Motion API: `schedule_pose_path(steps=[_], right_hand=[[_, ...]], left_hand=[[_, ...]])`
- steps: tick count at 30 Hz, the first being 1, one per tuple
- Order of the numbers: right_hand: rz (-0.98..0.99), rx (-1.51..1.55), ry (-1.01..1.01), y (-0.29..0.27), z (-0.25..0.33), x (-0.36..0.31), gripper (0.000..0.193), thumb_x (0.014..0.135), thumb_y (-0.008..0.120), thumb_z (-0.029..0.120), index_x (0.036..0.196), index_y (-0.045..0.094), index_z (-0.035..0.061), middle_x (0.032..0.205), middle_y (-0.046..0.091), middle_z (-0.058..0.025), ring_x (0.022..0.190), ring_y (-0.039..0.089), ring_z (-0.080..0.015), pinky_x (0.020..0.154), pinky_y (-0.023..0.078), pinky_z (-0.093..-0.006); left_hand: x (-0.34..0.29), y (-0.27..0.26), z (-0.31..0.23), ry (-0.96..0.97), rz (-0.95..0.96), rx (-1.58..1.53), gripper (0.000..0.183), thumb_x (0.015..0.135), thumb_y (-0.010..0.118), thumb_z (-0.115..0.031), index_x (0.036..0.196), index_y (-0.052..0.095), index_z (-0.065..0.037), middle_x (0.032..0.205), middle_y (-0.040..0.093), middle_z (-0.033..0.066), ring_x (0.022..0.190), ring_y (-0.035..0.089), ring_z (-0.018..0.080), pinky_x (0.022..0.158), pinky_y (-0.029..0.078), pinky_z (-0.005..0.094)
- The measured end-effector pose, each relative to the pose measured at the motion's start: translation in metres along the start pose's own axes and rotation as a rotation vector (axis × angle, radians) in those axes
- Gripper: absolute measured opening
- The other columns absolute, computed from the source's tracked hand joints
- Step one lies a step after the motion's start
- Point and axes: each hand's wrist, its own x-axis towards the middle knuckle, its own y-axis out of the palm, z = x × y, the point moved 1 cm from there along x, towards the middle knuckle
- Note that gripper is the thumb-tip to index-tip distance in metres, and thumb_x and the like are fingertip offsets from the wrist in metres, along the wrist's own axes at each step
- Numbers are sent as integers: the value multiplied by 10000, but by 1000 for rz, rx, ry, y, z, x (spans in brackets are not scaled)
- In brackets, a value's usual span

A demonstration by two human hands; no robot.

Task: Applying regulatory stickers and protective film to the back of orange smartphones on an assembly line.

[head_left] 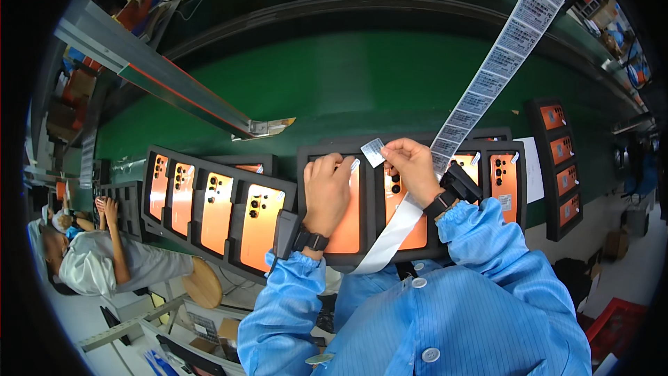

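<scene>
Label pinched over an orange phone

My right fingers (398, 155) hold a small label (374, 152); left hand (327, 191) presses the orange phone (348, 226), fingers narrow. The label, at 12 o'clock, may stick crooked.

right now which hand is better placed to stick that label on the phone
Right. The right hand pinches the small label just above the orange phone, while the left hand lies on that phone, steadying it.

I see a green conveyor belt (348, 83) carrying black foam trays (217, 170) of orange phones (261, 226); another tray (557, 167) sits right, possibly off the belt.
</scene>
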Motion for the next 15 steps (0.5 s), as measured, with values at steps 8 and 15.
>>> schedule_pose_path(steps=[8, 15], right_hand=[[43, 26, 9, -2, -2, 1, 108, 862, 643, 95, 884, 616, -7, 716, 612, -18, 596, 563, -50, 514, 461, -180], [43, 17, 6, -4, -6, 2, 114, 864, 641, 101, 881, 619, -9, 728, 617, -18, 602, 563, -50, 517, 458, -181]], left_hand=[[22, -4, -2, 129, 192, 281, 191, 759, 558, -58, 908, 671, -98, 823, 503, 26, 819, 510, 200, 768, 345, 381], [32, -3, 15, 357, 250, 165, 173, 722, 579, -72, 877, 655, -59, 832, 547, 40, 835, 524, 206, 748, 391, 349]])
